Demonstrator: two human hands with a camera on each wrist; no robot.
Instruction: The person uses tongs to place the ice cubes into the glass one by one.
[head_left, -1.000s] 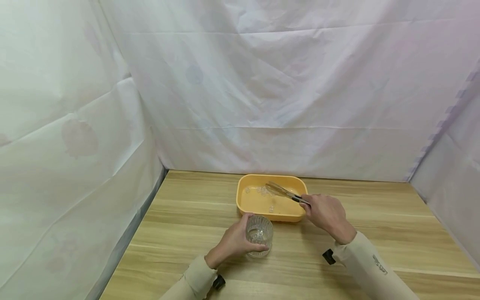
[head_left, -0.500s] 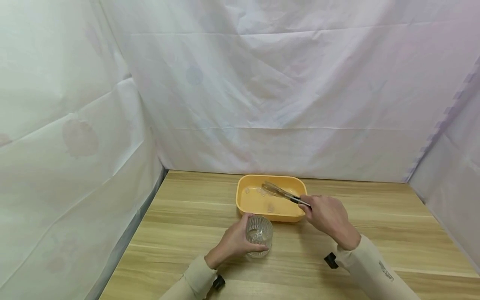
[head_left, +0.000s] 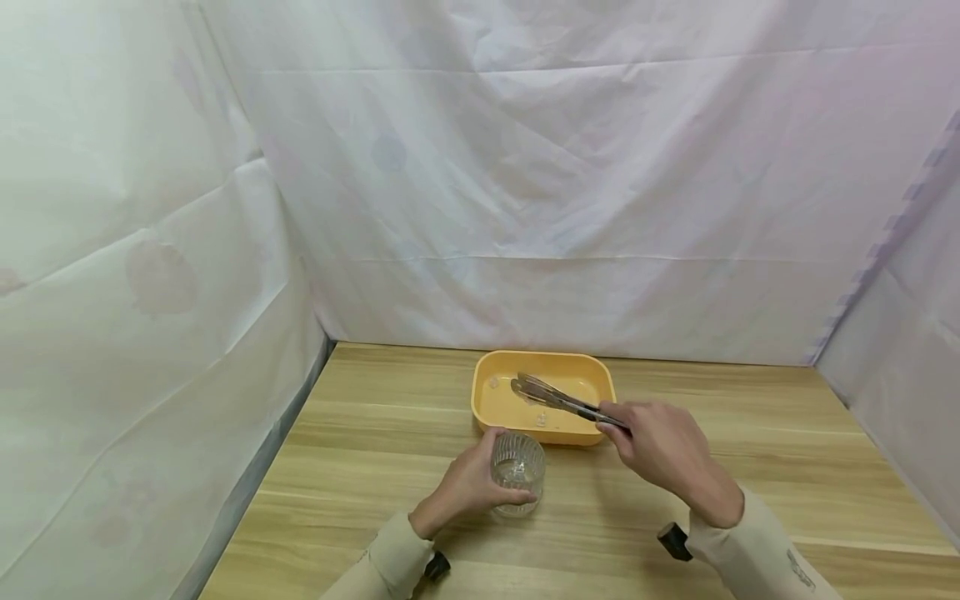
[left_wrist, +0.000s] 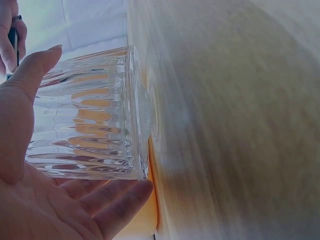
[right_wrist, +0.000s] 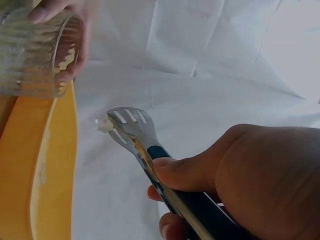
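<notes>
In the head view my left hand (head_left: 471,482) holds a clear ribbed glass (head_left: 520,465) on the table, thumb on its near side and fingers round the far side. My right hand (head_left: 666,446) grips metal tongs (head_left: 558,399) with dark handle sections. The right wrist view shows their slotted heads (right_wrist: 134,122) closed on a small clear piece (right_wrist: 104,124), perhaps an ice cube. The tong heads are above a yellow tray (head_left: 480,408), where a few clear pieces (head_left: 542,419) lie. Some of the tray floor is hidden behind the tongs.
The wooden table (head_left: 390,425) extends to both sides of the tray. White cloth (head_left: 555,167) hangs behind it and on the left and right. The tray stands near the table's back edge, just beyond the glass.
My right hand has drawn back toward me, and the tong heads have shifted left and lifted above the tray, their arms pressed together. The left hand and glass stay put.
</notes>
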